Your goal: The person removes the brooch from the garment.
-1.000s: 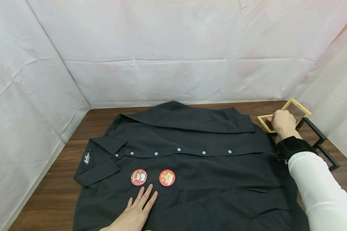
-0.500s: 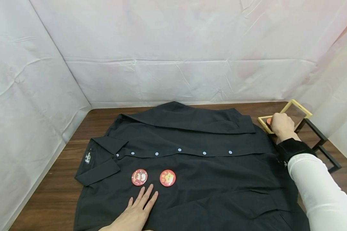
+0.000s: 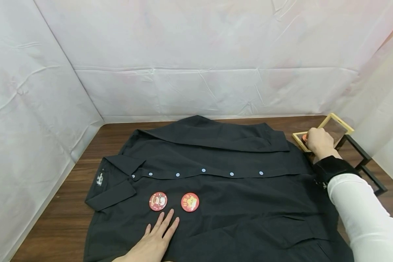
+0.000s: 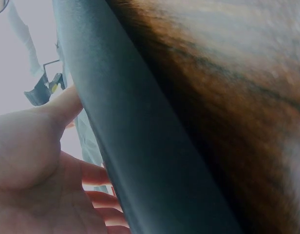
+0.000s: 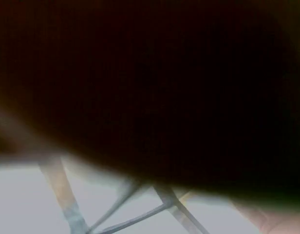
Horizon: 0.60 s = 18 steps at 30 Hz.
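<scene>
The orange piece (image 3: 304, 138) lies at the yellow frame (image 3: 342, 122), at the far right. It shows just left of the right hand (image 3: 321, 141), which partly covers it. The fingers there are hidden and the right wrist view is mostly dark, so I cannot tell whether this grip is pinching anything. The black frame (image 3: 358, 147) stands just to the right of this hand. On the dark shirt (image 3: 242, 203), the left hand (image 3: 150, 243) rests with its grip spread; the left badge (image 3: 158, 201) and the right badge (image 3: 190, 202) lie just beyond its fingertips. The shirt covers much of the brown worktop (image 3: 62, 211).
</scene>
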Each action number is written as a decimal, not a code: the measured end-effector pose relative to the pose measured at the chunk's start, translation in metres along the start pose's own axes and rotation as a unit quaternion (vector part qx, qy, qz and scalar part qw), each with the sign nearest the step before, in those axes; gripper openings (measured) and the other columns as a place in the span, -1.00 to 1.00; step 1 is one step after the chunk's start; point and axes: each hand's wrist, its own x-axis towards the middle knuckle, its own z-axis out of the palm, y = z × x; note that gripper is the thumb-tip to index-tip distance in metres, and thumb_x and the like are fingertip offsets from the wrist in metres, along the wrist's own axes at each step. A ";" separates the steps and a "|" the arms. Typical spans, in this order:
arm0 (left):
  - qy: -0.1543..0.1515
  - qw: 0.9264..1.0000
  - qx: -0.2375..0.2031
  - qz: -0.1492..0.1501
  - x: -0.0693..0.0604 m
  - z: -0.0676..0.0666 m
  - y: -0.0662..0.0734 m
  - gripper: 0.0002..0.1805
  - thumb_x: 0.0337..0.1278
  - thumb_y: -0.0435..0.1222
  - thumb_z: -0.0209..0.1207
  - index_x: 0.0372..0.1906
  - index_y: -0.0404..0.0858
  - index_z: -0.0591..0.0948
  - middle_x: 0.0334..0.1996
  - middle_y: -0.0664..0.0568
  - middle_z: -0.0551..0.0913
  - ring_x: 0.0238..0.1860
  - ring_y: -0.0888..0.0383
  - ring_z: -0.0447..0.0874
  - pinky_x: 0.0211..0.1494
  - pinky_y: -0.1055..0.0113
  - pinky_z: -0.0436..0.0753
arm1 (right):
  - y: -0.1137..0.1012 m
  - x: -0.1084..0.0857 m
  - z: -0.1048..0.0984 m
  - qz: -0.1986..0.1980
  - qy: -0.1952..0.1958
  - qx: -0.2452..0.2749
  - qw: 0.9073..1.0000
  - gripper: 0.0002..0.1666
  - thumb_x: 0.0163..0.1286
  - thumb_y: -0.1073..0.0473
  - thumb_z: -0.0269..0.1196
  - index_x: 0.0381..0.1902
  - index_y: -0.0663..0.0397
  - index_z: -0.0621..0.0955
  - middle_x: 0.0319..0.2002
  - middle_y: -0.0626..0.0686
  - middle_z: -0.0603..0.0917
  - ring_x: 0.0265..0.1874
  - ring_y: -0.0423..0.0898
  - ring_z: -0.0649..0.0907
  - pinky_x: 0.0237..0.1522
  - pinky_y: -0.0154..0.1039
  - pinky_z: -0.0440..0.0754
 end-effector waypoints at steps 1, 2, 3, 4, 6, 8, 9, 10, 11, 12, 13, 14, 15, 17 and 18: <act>0.000 1.000 0.001 0.001 0.000 0.000 0.000 0.08 -0.26 0.29 0.12 0.30 -0.36 0.13 0.32 -0.27 -0.04 0.25 -0.32 -0.03 -0.08 -0.34 0.25 | -0.001 0.000 -0.002 0.000 -0.005 -0.001 1.000 -0.75 0.15 0.31 0.10 -0.70 0.23 0.48 -0.56 0.41 0.48 -0.57 0.28 0.51 -0.63 0.04 0.43; 0.000 1.000 0.002 0.001 0.000 0.000 0.000 0.08 -0.26 0.29 0.12 0.30 -0.36 0.13 0.32 -0.27 -0.04 0.25 -0.32 -0.04 -0.08 -0.34 0.24 | -0.001 0.000 -0.004 0.001 -0.010 -0.001 1.000 -0.76 0.16 0.30 0.11 -0.68 0.24 0.49 -0.56 0.41 0.48 -0.58 0.27 0.51 -0.64 0.02 0.42; 0.000 1.000 0.002 0.002 0.000 0.000 0.000 0.08 -0.26 0.29 0.12 0.30 -0.36 0.13 0.32 -0.28 -0.04 0.25 -0.32 -0.04 -0.08 -0.34 0.24 | -0.002 0.000 -0.006 0.002 -0.014 -0.002 1.000 -0.74 0.18 0.27 0.11 -0.67 0.26 0.50 -0.57 0.39 0.47 -0.58 0.26 0.50 -0.65 0.02 0.42; 0.000 1.000 0.002 0.002 0.000 0.000 0.000 0.08 -0.26 0.28 0.13 0.30 -0.36 0.13 0.32 -0.28 -0.04 0.25 -0.32 -0.04 -0.08 -0.35 0.24 | -0.003 0.000 -0.008 0.004 -0.017 -0.002 1.000 -0.73 0.20 0.25 0.12 -0.66 0.27 0.49 -0.58 0.39 0.47 -0.58 0.26 0.50 -0.65 0.01 0.42; -0.001 1.000 0.000 0.003 0.000 0.000 0.000 0.09 -0.26 0.28 0.13 0.30 -0.36 0.13 0.32 -0.28 -0.04 0.25 -0.33 -0.04 -0.09 -0.35 0.24 | -0.004 0.000 -0.012 0.006 -0.020 -0.004 1.000 -0.72 0.20 0.23 0.13 -0.65 0.28 0.49 -0.58 0.38 0.46 -0.58 0.25 0.50 -0.64 0.02 0.42; -0.001 1.000 -0.002 0.002 0.000 0.001 -0.001 0.09 -0.27 0.28 0.14 0.30 -0.36 0.13 0.32 -0.29 -0.04 0.25 -0.32 -0.05 -0.09 -0.36 0.23 | -0.005 0.000 -0.016 0.009 -0.017 -0.004 1.000 -0.73 0.19 0.23 0.13 -0.64 0.29 0.48 -0.56 0.40 0.46 -0.56 0.28 0.50 -0.63 0.04 0.43; -0.001 1.000 -0.004 0.001 0.000 0.001 -0.001 0.09 -0.28 0.28 0.14 0.30 -0.36 0.13 0.32 -0.29 -0.04 0.25 -0.32 -0.05 -0.09 -0.36 0.23 | -0.005 0.000 -0.018 0.011 -0.015 -0.005 1.000 -0.74 0.17 0.25 0.13 -0.63 0.30 0.48 -0.55 0.41 0.46 -0.55 0.29 0.50 -0.62 0.05 0.43; -0.001 1.000 -0.005 0.000 0.000 0.001 -0.001 0.10 -0.28 0.28 0.15 0.30 -0.35 0.12 0.32 -0.29 -0.05 0.25 -0.32 -0.05 -0.09 -0.36 0.23 | -0.005 0.001 -0.020 0.013 -0.015 -0.005 1.000 -0.76 0.16 0.26 0.13 -0.62 0.31 0.47 -0.53 0.42 0.46 -0.53 0.30 0.50 -0.61 0.06 0.43; -0.001 1.000 -0.006 -0.001 0.000 0.001 -0.001 0.10 -0.29 0.28 0.15 0.30 -0.35 0.12 0.32 -0.29 -0.05 0.25 -0.32 -0.05 -0.09 -0.36 0.23 | -0.005 0.001 -0.022 0.014 -0.014 -0.007 1.000 -0.78 0.15 0.27 0.12 -0.62 0.31 0.46 -0.52 0.42 0.46 -0.53 0.30 0.50 -0.61 0.06 0.43; -0.002 1.000 -0.006 -0.002 0.000 0.001 -0.001 0.10 -0.30 0.28 0.16 0.30 -0.35 0.12 0.32 -0.29 -0.05 0.26 -0.31 -0.05 -0.09 -0.36 0.23 | -0.005 0.002 -0.023 0.016 -0.012 -0.007 1.000 -0.79 0.14 0.28 0.12 -0.61 0.32 0.46 -0.51 0.43 0.46 -0.52 0.32 0.50 -0.60 0.07 0.43; -0.001 1.000 -0.006 -0.002 0.000 0.001 -0.001 0.11 -0.30 0.28 0.16 0.30 -0.35 0.12 0.32 -0.29 -0.05 0.26 -0.31 -0.06 -0.09 -0.36 0.22 | -0.005 0.002 -0.025 0.017 -0.010 -0.007 1.000 -0.79 0.13 0.28 0.12 -0.61 0.33 0.45 -0.50 0.44 0.45 -0.51 0.33 0.50 -0.60 0.08 0.43; -0.001 1.000 -0.006 -0.002 0.000 0.001 -0.001 0.11 -0.31 0.28 0.16 0.30 -0.35 0.12 0.32 -0.29 -0.05 0.26 -0.31 -0.06 -0.09 -0.36 0.23 | -0.005 0.002 -0.026 0.018 -0.006 -0.008 1.000 -0.79 0.13 0.28 0.11 -0.60 0.34 0.45 -0.50 0.45 0.45 -0.51 0.34 0.50 -0.60 0.09 0.44; -0.001 1.000 -0.006 -0.002 0.000 0.001 -0.001 0.11 -0.31 0.28 0.17 0.30 -0.35 0.12 0.32 -0.29 -0.05 0.26 -0.32 -0.06 -0.09 -0.36 0.23 | -0.006 0.002 -0.027 0.019 -0.002 -0.008 1.000 -0.79 0.12 0.27 0.12 -0.59 0.36 0.45 -0.50 0.46 0.45 -0.51 0.35 0.50 -0.60 0.10 0.44; -0.001 1.000 -0.007 -0.002 0.000 0.001 -0.002 0.12 -0.32 0.28 0.17 0.31 -0.35 0.12 0.32 -0.29 -0.05 0.26 -0.32 -0.06 -0.09 -0.37 0.23 | -0.006 0.003 -0.030 0.018 0.007 -0.011 1.000 -0.76 0.12 0.26 0.14 -0.57 0.40 0.46 -0.50 0.48 0.45 -0.50 0.37 0.50 -0.58 0.11 0.44; -0.001 1.000 -0.007 -0.002 0.000 0.001 -0.002 0.12 -0.32 0.28 0.17 0.31 -0.35 0.12 0.32 -0.29 -0.06 0.26 -0.32 -0.06 -0.09 -0.37 0.23 | -0.006 0.003 -0.032 0.018 0.013 -0.012 1.000 -0.76 0.13 0.26 0.14 -0.56 0.42 0.46 -0.50 0.48 0.45 -0.49 0.38 0.49 -0.58 0.12 0.44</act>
